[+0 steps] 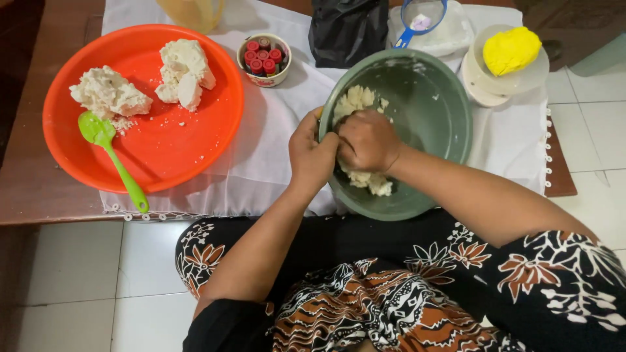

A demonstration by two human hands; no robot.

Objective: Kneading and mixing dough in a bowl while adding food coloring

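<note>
A green bowl (430, 104) stands tilted at the table's near edge with crumbly white dough (355, 100) inside. My right hand (366, 140) is a fist pressed into the dough in the bowl. My left hand (310, 153) grips the bowl's left rim, fingers curled over the edge. More dough (372, 182) shows below my right hand.
An orange round tray (163, 150) at left carries two white dough lumps (186, 72) and a green spatula (111, 156). A small cup of red-capped tubes (263, 58), a black bag (345, 29), a blue sieve (420, 19) and yellow dough on a white lid (512, 49) stand behind.
</note>
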